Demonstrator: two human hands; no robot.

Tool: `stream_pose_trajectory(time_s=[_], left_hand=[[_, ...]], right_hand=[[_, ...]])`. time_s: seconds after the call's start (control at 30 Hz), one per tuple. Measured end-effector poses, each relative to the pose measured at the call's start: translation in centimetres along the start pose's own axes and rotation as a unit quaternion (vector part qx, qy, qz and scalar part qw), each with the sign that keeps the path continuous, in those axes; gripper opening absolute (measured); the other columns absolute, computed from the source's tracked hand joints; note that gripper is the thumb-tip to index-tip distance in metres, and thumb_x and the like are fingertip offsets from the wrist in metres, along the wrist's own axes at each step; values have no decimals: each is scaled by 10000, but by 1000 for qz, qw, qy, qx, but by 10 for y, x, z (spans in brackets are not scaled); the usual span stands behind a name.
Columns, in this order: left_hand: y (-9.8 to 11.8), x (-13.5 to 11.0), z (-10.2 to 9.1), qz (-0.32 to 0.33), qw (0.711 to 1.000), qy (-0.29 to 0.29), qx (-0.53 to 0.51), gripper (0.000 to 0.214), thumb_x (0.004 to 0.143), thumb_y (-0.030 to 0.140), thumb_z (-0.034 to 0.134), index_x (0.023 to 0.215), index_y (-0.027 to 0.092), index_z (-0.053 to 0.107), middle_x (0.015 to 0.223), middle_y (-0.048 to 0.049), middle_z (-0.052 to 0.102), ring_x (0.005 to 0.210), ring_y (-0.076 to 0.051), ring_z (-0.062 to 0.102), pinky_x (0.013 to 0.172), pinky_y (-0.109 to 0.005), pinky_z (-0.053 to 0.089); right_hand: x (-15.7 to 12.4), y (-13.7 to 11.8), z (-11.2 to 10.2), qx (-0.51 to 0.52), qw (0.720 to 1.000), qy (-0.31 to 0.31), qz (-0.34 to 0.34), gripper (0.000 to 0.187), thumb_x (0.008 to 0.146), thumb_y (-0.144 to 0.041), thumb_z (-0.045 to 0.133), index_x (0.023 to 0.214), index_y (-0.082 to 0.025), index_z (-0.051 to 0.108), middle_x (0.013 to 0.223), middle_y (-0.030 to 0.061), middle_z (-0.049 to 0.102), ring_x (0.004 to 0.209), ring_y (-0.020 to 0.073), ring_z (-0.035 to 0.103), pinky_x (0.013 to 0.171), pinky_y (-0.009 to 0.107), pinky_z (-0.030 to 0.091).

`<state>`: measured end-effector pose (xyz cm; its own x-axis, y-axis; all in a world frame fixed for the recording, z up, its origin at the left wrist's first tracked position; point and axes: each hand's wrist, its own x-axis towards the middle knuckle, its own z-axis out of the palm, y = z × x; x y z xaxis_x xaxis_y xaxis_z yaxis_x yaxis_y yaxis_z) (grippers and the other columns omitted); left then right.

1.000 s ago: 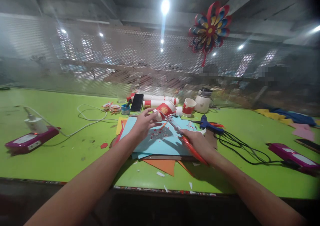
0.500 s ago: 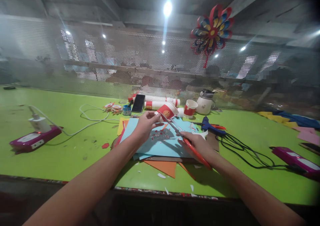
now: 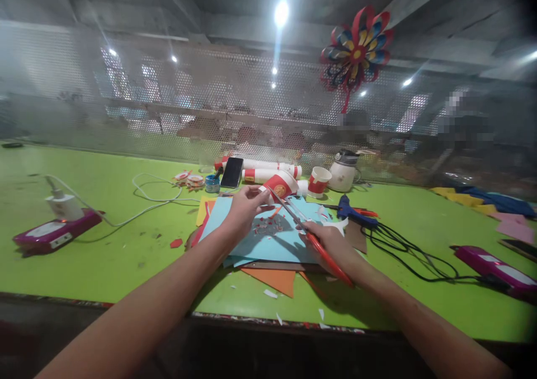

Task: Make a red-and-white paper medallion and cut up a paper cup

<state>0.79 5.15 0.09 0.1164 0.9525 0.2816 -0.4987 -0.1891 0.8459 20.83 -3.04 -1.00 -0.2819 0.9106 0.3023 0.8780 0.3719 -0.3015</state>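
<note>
My left hand (image 3: 246, 207) pinches the edge of a red and white paper cup piece (image 3: 280, 185) with a gold emblem, held above the blue paper sheets. In my right hand (image 3: 331, 242) are scissors (image 3: 321, 247) with red handles. Their blades point up and left and meet the lower edge of the cup piece. Small red and white scraps (image 3: 268, 227) lie on the blue paper (image 3: 251, 250) beneath. The fingertips of my right hand are partly hidden around the handles.
Behind are a red and white paper cup (image 3: 319, 182), stacked cups (image 3: 268, 176), a phone (image 3: 232, 172), a blue jar (image 3: 212, 184) and a flask (image 3: 343, 172). A blue glue gun (image 3: 346, 208) with black cable lies right. Purple power strips (image 3: 54, 233) flank the green table.
Almost nothing differs. The view has shifted very slightly, while both hands, the scissors and the cup piece keep nearly the same places.
</note>
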Motion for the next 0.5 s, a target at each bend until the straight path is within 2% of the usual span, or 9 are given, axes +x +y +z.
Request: stream_pose_trajectory(time_s=[0.23, 0.5], left_hand=[[1, 1, -1, -8, 1000, -5, -20, 259, 686, 210, 738, 838, 120, 548, 857, -90, 632, 742, -192, 643, 753, -437, 540], [9, 7, -8, -91, 994, -32, -57, 120, 734, 167, 665, 806, 112, 586, 850, -106, 670, 799, -204, 655, 778, -389, 543]], right_hand=[[-1, -2, -2, -8, 1000, -3, 12, 253, 868, -212, 388, 971, -170, 615, 754, 72, 668, 659, 217, 591, 629, 296, 394], [4, 5, -5, 12, 1000, -13, -7, 292, 871, -248, 398, 1044, -161, 617, 838, 86, 693, 765, 243, 617, 672, 310, 426]])
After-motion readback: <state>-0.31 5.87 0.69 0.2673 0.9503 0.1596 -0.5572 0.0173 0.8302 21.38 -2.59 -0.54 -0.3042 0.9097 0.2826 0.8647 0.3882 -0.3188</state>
